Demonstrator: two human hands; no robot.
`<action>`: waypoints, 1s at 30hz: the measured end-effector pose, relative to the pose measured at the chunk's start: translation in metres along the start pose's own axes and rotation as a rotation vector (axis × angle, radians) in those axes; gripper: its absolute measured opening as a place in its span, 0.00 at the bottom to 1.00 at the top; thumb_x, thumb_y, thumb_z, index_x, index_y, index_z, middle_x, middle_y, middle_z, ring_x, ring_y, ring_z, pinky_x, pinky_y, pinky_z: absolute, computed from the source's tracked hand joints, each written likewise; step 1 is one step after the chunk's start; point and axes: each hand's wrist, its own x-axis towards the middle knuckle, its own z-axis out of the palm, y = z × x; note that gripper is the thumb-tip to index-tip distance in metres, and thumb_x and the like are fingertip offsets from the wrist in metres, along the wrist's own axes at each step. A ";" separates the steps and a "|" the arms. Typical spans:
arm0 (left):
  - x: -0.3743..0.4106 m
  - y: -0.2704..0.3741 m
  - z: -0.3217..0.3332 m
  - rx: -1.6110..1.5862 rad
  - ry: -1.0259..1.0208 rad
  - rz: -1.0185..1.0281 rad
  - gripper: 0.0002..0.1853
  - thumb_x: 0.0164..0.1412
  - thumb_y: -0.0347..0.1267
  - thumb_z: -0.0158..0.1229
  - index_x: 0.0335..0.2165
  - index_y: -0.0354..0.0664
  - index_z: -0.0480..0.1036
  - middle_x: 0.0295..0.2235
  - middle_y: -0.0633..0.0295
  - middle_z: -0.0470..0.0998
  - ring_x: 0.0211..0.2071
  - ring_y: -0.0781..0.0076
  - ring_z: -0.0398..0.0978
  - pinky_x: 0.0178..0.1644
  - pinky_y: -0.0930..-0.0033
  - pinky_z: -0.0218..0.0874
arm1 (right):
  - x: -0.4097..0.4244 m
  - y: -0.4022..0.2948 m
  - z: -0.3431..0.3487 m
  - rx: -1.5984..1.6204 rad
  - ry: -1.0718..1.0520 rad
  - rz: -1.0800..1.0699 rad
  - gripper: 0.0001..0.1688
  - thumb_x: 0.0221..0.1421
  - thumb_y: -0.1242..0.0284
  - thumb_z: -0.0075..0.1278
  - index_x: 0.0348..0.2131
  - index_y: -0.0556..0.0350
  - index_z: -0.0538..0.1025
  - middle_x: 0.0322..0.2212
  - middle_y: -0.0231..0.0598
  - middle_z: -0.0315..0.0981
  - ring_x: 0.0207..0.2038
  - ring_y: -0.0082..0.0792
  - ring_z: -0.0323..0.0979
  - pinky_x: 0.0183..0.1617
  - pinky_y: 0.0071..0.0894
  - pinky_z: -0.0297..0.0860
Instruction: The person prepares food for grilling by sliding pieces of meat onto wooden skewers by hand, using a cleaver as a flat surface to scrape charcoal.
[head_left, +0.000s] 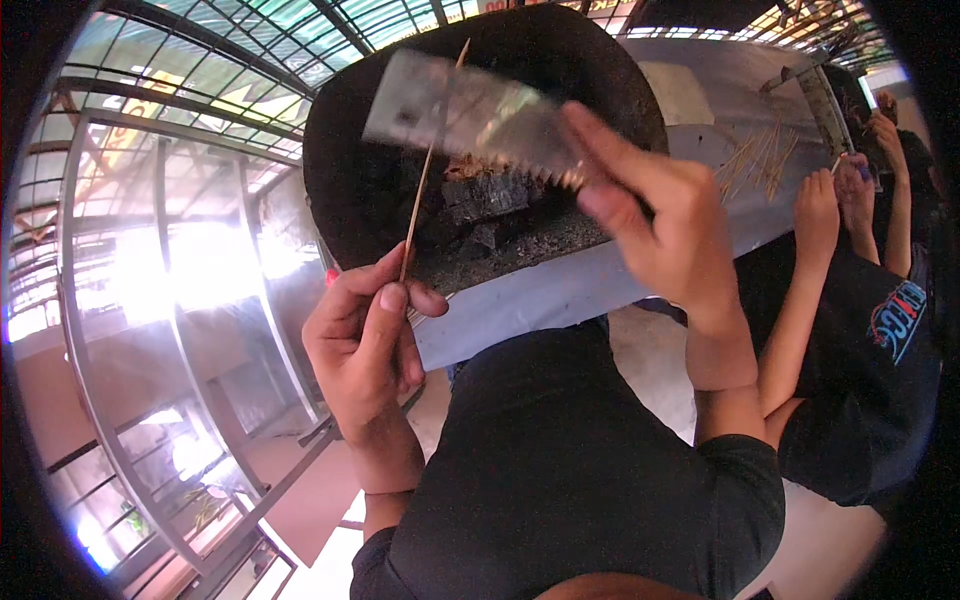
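My left hand (367, 330) pinches the lower end of a thin bamboo stick (421, 191) between thumb and fingers. The stick stands nearly upright, its pointed tip above the grill. In my right hand (660, 217) is a flat, pale sheet (427, 97) with a toothed lower edge, gripped at its right end. Motion blurs the sheet, so its material is unclear. It crosses the upper part of the stick, which shows faintly through it; whether they touch I cannot tell. Behind both lies a black, rounded charcoal grill (349, 187) with grey charcoal lumps (487, 196) and ash inside.
The grill stands on a light-covered table (525, 304). Several thin sticks (761, 161) lie loose on it to the right. Close on my right, another person's hand (816, 206) holds a small stick. A metal-framed glass panel (161, 247) stands at the left.
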 end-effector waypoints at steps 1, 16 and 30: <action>-0.001 0.000 0.000 -0.004 -0.003 -0.004 0.14 0.66 0.25 0.52 0.47 0.26 0.73 0.27 0.49 0.80 0.09 0.87 0.62 0.12 0.86 0.50 | 0.003 0.003 0.001 0.028 0.074 0.044 0.37 0.60 0.48 0.50 0.58 0.54 0.73 0.28 0.48 0.80 0.24 0.41 0.77 0.30 0.34 0.70; -0.001 0.005 0.006 -0.079 -0.031 -0.063 0.14 0.66 0.25 0.50 0.47 0.26 0.73 0.24 0.48 0.79 0.08 0.87 0.59 0.11 0.86 0.46 | 0.002 -0.006 -0.005 -0.067 -0.029 -0.070 0.33 0.62 0.53 0.50 0.59 0.54 0.71 0.27 0.46 0.80 0.24 0.37 0.78 0.30 0.33 0.70; -0.004 -0.001 0.000 -0.090 -0.061 -0.043 0.14 0.66 0.24 0.51 0.47 0.26 0.73 0.25 0.49 0.79 0.09 0.88 0.59 0.12 0.86 0.46 | 0.003 -0.020 0.000 -0.121 -0.080 -0.118 0.33 0.61 0.52 0.51 0.60 0.48 0.71 0.22 0.44 0.75 0.21 0.37 0.74 0.26 0.35 0.68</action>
